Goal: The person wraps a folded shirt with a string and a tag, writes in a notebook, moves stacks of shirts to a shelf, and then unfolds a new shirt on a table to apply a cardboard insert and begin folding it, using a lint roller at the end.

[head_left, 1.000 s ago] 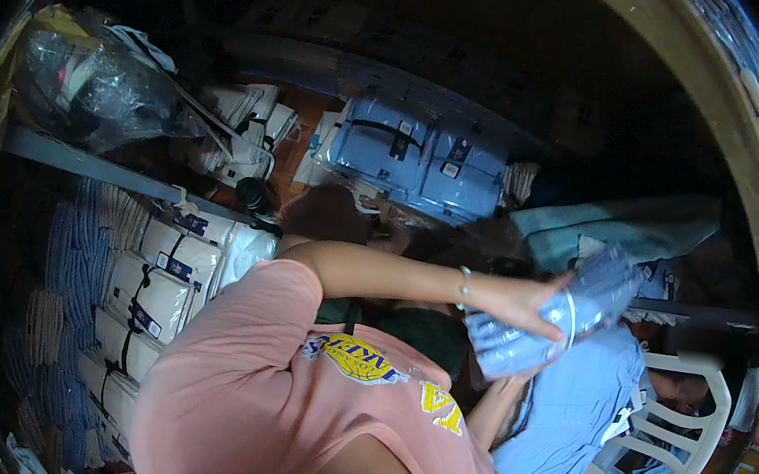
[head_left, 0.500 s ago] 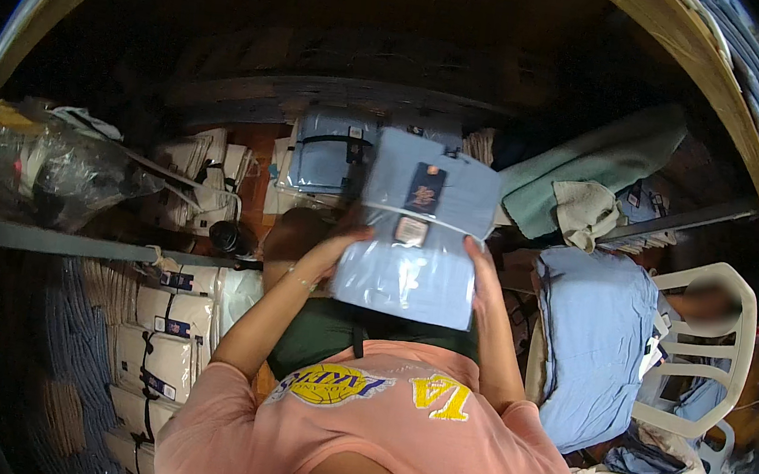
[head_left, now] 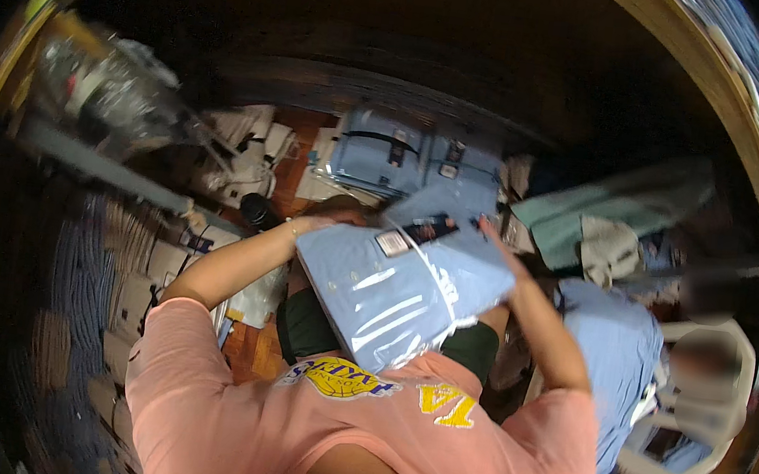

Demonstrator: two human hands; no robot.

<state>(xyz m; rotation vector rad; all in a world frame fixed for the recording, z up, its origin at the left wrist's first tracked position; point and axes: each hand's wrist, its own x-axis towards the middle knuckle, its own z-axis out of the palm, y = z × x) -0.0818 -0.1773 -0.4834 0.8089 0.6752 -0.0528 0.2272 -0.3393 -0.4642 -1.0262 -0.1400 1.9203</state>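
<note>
Above my lap I hold a bundle of folded light-blue garments (head_left: 368, 297) in shiny clear plastic, bound by a white strap and bearing dark and white labels. It lies tilted, with one corner pointing toward my body. My left hand (head_left: 327, 220) grips its far left side, some fingers hidden. On the right edge, my right hand (head_left: 501, 256) is blurred but closes around the bundle's side. Just beyond it, similar packed blue garments (head_left: 375, 154) with dark bands lie in stacks on the floor.
At left, a clear plastic bag (head_left: 101, 88) rests by a grey bar (head_left: 93, 162), above stacked cream packs (head_left: 166, 264). To the right are a pile of blue cloth (head_left: 606, 347), a white plastic chair (head_left: 729, 371) and a green cloth (head_left: 621, 213). A person's blurred part shows near the chair.
The bundle has turned and tipped, its strap now slanting and its near corner closer to my body. My hands moved with it, and the whole view has shifted.
</note>
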